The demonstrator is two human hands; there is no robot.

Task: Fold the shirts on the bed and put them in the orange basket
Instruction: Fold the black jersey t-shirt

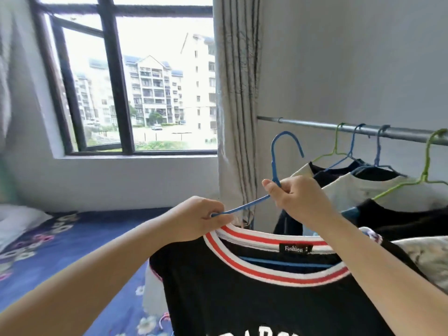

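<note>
A black shirt (254, 301) with a red-and-white striped collar and a "Fashion" label hangs in front of me on a blue hanger (276, 170). My left hand (196, 219) pinches the collar's left edge where the hanger's arm runs under it. My right hand (298, 195) grips the hanger just below its hook, holding it up in the air. The hanger's bottom bar shows inside the neck opening. No orange basket is in view.
A metal rail (315, 125) at right carries several green and blue hangers with black and white shirts (378, 187). The bed with a blue flowered sheet (80, 241) lies at left, below a dark-framed window (121, 81). A grey curtain (237, 93) hangs between them.
</note>
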